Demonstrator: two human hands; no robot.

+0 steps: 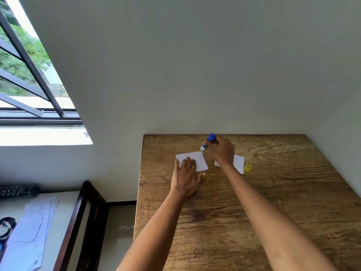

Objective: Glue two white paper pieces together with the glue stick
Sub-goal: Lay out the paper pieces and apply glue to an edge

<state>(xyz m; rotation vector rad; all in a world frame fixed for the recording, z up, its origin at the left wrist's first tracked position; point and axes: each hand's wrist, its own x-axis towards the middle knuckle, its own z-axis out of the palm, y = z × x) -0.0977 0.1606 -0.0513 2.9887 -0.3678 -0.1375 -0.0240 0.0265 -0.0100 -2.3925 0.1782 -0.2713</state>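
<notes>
Head camera looks down on a wooden table (pixel 273 192) set against a white wall. The left hand (pixel 186 176) lies flat with straight fingers pressing the near-left part of one white paper piece (pixel 197 159), pinning it to the wood. The right hand (pixel 222 150) is curled round a blue glue stick (pixel 210 140), which is tilted so its white tip points down and left, just beyond the far right corner of that pinned paper; whether the tip touches the paper or the table, I cannot tell at this distance. A second white paper piece (pixel 239 162) lies to the right, partly hidden under the right wrist, apart from the first. The yellow cap (pixel 247 168) sits on the table at that paper's right edge, so the stick is uncapped.

Judging by this, the gluing step is about to begin or just under way: nothing is joined yet. The next move likely calls for drawing the tip across the held paper with light, even pressure while the left hand keeps it from sliding, then laying the second piece over it squarely.
</notes>
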